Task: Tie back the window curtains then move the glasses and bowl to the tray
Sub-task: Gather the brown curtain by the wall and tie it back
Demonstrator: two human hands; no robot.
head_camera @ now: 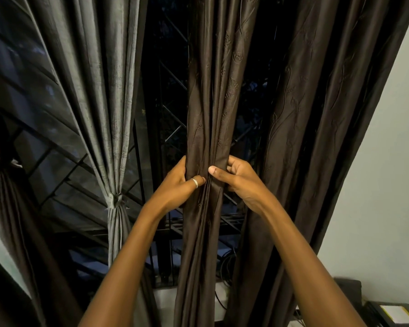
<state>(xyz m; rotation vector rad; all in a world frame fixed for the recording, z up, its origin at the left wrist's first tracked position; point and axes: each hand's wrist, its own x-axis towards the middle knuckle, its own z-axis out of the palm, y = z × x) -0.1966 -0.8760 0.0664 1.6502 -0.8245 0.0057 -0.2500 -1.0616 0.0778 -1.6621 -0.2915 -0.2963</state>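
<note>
Your left hand point(178, 182) and right hand point(237, 177) meet around a gathered curtain panel point(208, 102) at centre, before the window grille point(165, 128). Left of it hangs a tied curtain point(109, 114); right, a loose curtain point(316, 114) beside the wall point(387, 185).

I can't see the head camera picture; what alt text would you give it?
Two bare hands, left hand and right hand, bunch a dark brown curtain in front of a barred window at night. To the left, a grey curtain is already tied back.
</note>
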